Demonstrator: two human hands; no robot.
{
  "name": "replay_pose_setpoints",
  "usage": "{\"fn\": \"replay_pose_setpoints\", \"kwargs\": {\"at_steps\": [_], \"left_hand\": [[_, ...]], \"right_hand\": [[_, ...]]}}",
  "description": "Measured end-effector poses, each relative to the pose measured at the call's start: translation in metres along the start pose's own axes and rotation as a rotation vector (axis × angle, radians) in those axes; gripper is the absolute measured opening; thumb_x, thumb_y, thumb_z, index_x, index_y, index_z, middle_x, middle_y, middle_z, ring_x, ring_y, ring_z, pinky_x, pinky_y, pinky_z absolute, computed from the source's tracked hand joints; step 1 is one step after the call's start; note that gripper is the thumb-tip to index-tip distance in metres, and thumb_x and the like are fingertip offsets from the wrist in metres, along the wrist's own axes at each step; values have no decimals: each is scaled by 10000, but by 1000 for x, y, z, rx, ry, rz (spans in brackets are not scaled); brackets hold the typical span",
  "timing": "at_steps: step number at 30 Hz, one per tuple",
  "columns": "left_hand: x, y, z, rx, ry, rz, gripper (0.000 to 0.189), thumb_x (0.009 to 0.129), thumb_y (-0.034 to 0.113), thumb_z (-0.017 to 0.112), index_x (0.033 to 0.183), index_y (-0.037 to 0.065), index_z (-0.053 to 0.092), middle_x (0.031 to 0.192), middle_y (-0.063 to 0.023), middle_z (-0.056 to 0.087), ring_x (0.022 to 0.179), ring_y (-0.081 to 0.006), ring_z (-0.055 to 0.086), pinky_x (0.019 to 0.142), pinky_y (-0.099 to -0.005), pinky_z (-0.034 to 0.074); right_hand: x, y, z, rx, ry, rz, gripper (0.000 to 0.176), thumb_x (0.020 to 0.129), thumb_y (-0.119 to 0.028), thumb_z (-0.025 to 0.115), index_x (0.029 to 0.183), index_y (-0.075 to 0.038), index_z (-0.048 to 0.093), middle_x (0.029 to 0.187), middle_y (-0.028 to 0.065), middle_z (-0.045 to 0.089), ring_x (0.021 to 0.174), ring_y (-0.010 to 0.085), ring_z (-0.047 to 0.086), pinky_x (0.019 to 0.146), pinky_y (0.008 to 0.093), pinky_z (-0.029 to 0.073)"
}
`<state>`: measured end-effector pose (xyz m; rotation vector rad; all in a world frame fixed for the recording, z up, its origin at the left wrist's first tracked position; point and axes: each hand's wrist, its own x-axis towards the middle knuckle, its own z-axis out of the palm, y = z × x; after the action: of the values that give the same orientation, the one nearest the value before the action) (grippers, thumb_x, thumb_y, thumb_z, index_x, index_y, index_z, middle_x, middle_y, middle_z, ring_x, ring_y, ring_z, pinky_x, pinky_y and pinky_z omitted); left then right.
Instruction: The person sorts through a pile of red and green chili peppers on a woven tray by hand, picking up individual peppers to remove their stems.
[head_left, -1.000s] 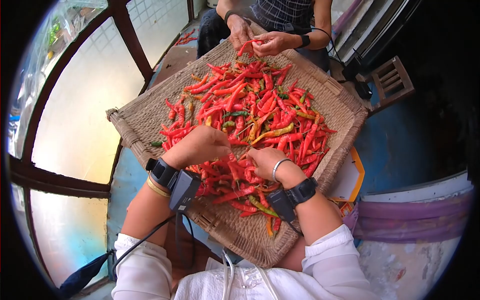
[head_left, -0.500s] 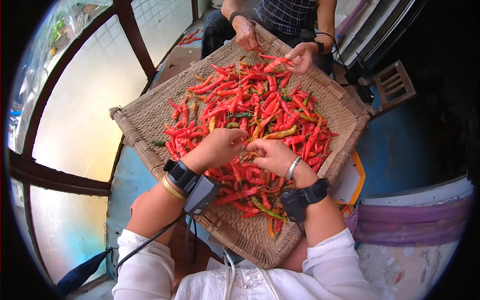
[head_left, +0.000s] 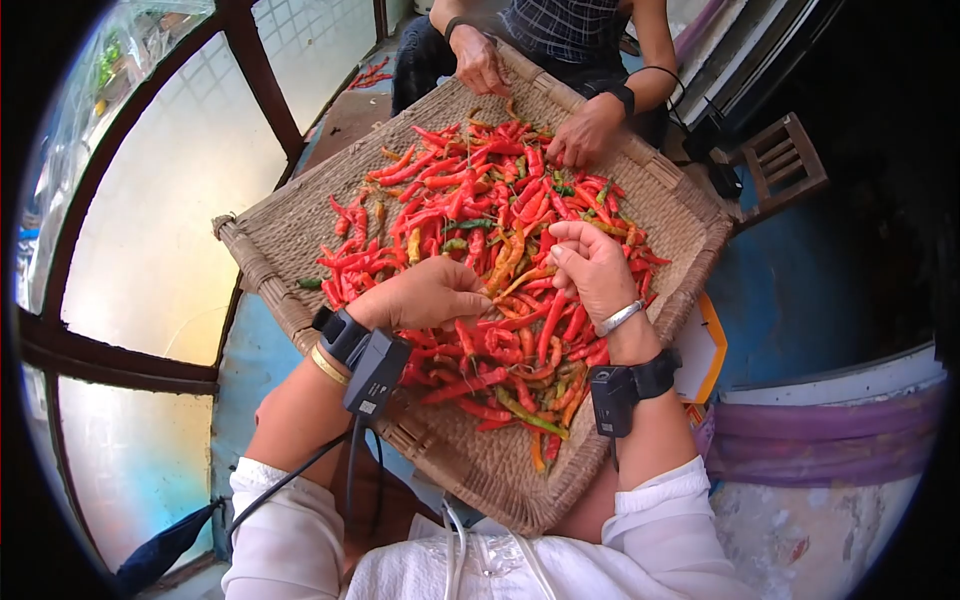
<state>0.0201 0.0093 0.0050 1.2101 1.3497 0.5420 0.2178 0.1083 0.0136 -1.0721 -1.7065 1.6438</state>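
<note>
Red chili peppers (head_left: 470, 205), with some orange, yellow and green ones among them, lie heaped on a woven tray (head_left: 285, 235). My left hand (head_left: 435, 293) is over the near-left part of the heap, thumb and fingertips pinched at the end of an orange-yellow chili pepper (head_left: 525, 281). Up and to the right of it, my right hand (head_left: 592, 268) is raised above the peppers with thumb and forefinger close together. Whatever is between those fingers, if anything, is too small to make out.
Across the tray sits another person, whose left hand (head_left: 588, 130) reaches into the peppers and right hand (head_left: 480, 62) is near the far rim. A wooden stool (head_left: 785, 165) stands at right, framed window panes (head_left: 170, 200) at left. Cables (head_left: 290, 490) hang from my wrist devices.
My right hand has moved up and right, away from my left hand. My left hand has shifted slightly left and down. The other person's left hand has lowered into the peppers.
</note>
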Motion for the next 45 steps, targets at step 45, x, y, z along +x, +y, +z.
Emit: {"fn": "replay_pose_setpoints", "kwargs": {"at_steps": [45], "left_hand": [[1, 21, -27, -411, 755, 584, 106, 847, 106, 553, 896, 25, 602, 712, 20, 589, 585, -21, 501, 511, -170, 406]], "right_hand": [[-12, 6, 12, -353, -773, 168, 160, 788, -183, 606, 827, -28, 612, 652, -52, 537, 570, 25, 477, 497, 204, 392]]}}
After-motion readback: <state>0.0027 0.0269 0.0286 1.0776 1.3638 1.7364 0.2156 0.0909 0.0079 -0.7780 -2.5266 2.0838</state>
